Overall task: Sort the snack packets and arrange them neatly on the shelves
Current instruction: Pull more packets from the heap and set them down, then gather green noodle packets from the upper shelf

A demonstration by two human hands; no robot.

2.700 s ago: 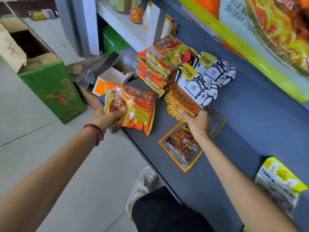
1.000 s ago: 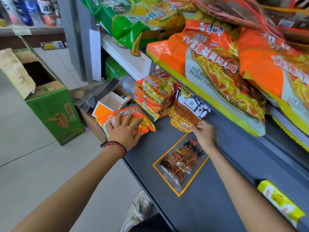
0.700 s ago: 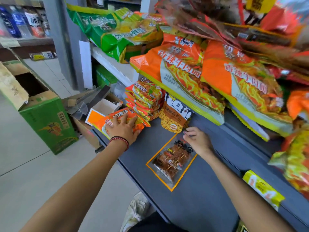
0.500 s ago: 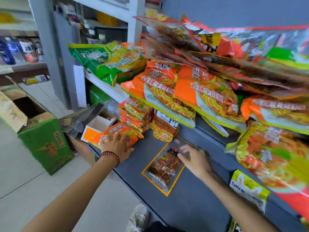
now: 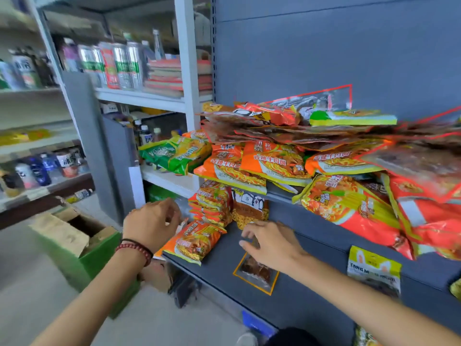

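An orange noodle packet [image 5: 195, 239] lies flat at the left end of the dark grey shelf [image 5: 311, 293]. My left hand [image 5: 151, 223] hovers just left of it, lifted off, fingers loosely curled and holding nothing. My right hand [image 5: 270, 243] hangs with relaxed fingers over a clear orange-edged snack packet [image 5: 258, 272], not gripping it. Behind stand a stack of orange noodle packets [image 5: 212, 203] and a black-and-white seed packet [image 5: 249, 208].
A shelf above carries heaps of large orange noodle bags [image 5: 274, 163] and flat dark snack packets [image 5: 287, 128]. A yellow-topped packet [image 5: 374, 270] lies to the right. A green cardboard box [image 5: 74, 245] stands open on the floor at left. Drink bottles [image 5: 112, 66] fill the white racks.
My left hand has lifted off the orange noodle packet, which stays on the shelf. My right hand has left the seed packet and moved over the clear packet. The view has tilted upward.
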